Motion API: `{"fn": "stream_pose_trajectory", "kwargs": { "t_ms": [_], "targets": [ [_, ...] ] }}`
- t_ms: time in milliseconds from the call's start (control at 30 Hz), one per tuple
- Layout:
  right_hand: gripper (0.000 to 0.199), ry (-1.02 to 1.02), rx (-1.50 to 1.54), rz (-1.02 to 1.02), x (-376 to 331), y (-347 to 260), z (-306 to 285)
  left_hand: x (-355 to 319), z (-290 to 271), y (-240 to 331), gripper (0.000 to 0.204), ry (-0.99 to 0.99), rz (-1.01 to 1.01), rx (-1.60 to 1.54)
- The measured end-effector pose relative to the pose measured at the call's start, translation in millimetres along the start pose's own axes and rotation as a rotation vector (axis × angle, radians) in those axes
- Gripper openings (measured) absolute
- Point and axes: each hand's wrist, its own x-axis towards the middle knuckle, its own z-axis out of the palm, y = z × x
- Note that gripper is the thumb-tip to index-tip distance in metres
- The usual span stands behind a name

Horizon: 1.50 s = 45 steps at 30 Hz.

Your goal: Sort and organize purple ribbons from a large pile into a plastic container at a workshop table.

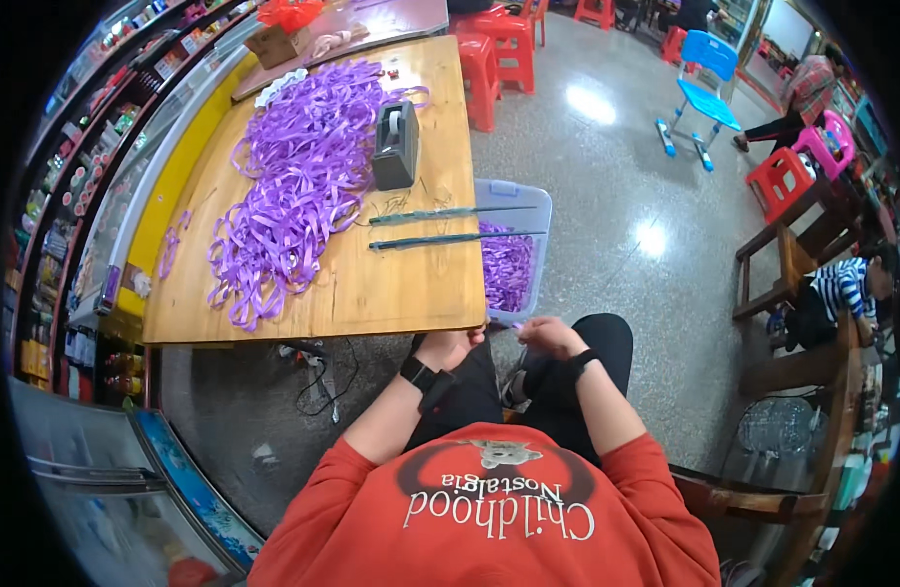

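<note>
Head view shows, just below the centre, a purple ribbon point(510, 326) pinched by fingertips of the right hand point(554, 338), near the left hand point(450, 348), whose finger closure I cannot tell.

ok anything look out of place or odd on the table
Slightly: two thin dark rods stick out past the right edge of the table, over the plastic bin. Some purple ribbon lies near the left edge, apart from the tangled heap. Nothing looks spilled or broken.
</note>
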Motion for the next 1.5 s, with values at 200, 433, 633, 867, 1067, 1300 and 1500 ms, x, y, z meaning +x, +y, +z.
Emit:
{"fn": "stream_pose_trajectory", "kwargs": {
  "t_ms": [200,433,633,867,1067,1300,1500],
  "targets": [
    [0.047,0.456,0.025,-0.461,83.7,-18.6,-17.5,-19.1,-27.8,4.6,0.020,0.065,0.026,-0.043],
    [0.039,0.091,-0.352,-0.250,-18.0,-75.4,0.8,-60.2,-59.2,6.7,0.019,0.214,0.116,-0.137],
    [0.026,-0.603,-0.570,-0.303,-152.0,-171.4,73.7,-88.8,-56.4,26.7,0.014,0.078,0.115,-0.046],
    [0.024,-0.319,-0.992,-0.726,-154.1,-241.7,195.6,-144.3,-20.5,80.6,0.023,0.045,0.120,0.352],
    [0.027,0.015,-1.542,-1.298,-87.0,-225.6,270.5,-177.0,-18.8,109.0,0.028,0.057,0.164,0.465],
    [0.021,0.036,-1.295,-1.421,-71.3,-253.8,282.2,-205.9,-19.3,136.3,0.029,0.082,0.208,0.537],
    [0.014,0.004,-0.092,-1.363,-144.4,-296.1,243.9,-215.4,-17.1,151.4,0.028,0.047,0.238,0.516]
  ]
}}
